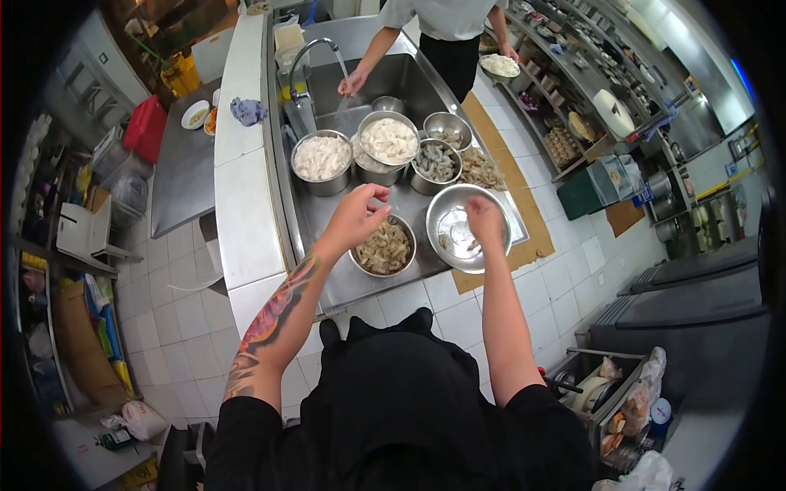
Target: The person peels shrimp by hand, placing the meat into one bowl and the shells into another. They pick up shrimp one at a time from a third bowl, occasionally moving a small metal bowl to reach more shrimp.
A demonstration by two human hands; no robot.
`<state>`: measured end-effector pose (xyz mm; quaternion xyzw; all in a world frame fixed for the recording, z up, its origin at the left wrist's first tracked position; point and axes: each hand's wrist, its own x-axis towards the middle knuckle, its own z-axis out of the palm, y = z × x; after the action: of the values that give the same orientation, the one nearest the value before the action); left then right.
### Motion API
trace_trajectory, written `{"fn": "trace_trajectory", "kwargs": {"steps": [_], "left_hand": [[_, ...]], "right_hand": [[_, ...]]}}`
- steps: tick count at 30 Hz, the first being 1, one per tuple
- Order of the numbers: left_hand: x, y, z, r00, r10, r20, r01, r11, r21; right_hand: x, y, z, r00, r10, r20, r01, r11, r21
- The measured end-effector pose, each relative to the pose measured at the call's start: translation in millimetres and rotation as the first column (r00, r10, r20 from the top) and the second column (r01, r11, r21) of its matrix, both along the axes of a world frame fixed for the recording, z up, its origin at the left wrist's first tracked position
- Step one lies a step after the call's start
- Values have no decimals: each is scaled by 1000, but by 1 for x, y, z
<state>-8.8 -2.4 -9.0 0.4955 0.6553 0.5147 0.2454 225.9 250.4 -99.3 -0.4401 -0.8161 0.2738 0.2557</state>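
My left hand [360,215] is over a steel bowl [410,260] of brownish-grey raw shrimp [383,250]. A gap shows between its thumb and curled fingers, with nothing in it. My right hand [485,219] hangs over a wide steel bowl [444,214] that has a few small shrimp-like pieces at its bottom. Motion smears its fingers, so I cannot tell whether they hold anything. Beyond the hands, a steel pot [431,186] contains grey shrimp [437,162]. Loose shrimp or shells [481,170] lie beside it on the counter.
Two steel containers of pale raw pieces [322,157] [389,141] stand before the sink [401,74]. Water runs from the faucet [300,78] over a co-worker's hand [352,83]; the co-worker's other hand carries a bowl of white food [499,65]. Flattened cardboard [532,221] lies along the right side.
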Motion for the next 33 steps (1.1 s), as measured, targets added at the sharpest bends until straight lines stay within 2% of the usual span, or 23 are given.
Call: {"fn": "trace_trajectory", "kwargs": {"steps": [2,3,6,8,10,12,14,19,21,22,23,24,25,26,28,32,33], "left_hand": [[2,3,1,998,-29,-64,29,1000,10],[3,4,1,997,-37,-67,38,999,8],[2,4,0,984,-72,-164,68,997,-24],[4,5,-2,981,-81,-175,73,996,-55],[5,6,-1,976,-100,-195,86,993,-80],[5,5,0,972,-100,-211,79,991,-104],[5,2,3,969,-121,-217,100,989,-106],[3,0,7,968,-107,-228,84,990,-109],[1,-2,7,971,-98,-219,75,991,-110],[1,-1,7,967,-111,-228,87,990,-113],[2,-1,6,963,-128,-237,102,988,-118],[4,0,5,964,-129,-234,104,988,-118],[7,1,5,965,-137,-223,116,987,-108],[8,4,6,965,-148,-215,130,987,-97],[14,6,9,972,-147,-182,136,988,-70],[13,7,5,990,-76,-119,75,997,-14],[12,6,5,990,-75,-120,74,997,-13]], "right_hand": [[8,-13,-8,943,74,325,-52,996,-75],[9,-21,-9,919,54,390,-9,993,-116],[5,-21,-28,920,0,391,42,994,-100],[3,-28,-38,906,35,422,22,991,-129],[-2,-32,-60,813,112,572,-107,993,-43],[-1,-38,-69,809,94,580,-76,996,-56],[-3,-39,-76,867,32,497,-19,999,-31],[8,-37,-62,902,91,421,-85,996,-33],[7,-41,-42,984,66,163,-42,988,-145],[3,-41,-38,983,73,166,-50,988,-143],[-3,-44,-35,991,133,-32,-137,965,-222],[-7,-51,-31,958,167,-233,-231,931,-282],[-16,-72,0,914,192,-356,-315,890,-329],[-26,-87,18,915,184,-359,-308,893,-327],[-43,-111,42,858,273,-436,-423,857,-295],[-70,-134,54,817,261,-514,-470,818,-331],[-76,-136,52,802,206,-561,-468,801,-374]]}}
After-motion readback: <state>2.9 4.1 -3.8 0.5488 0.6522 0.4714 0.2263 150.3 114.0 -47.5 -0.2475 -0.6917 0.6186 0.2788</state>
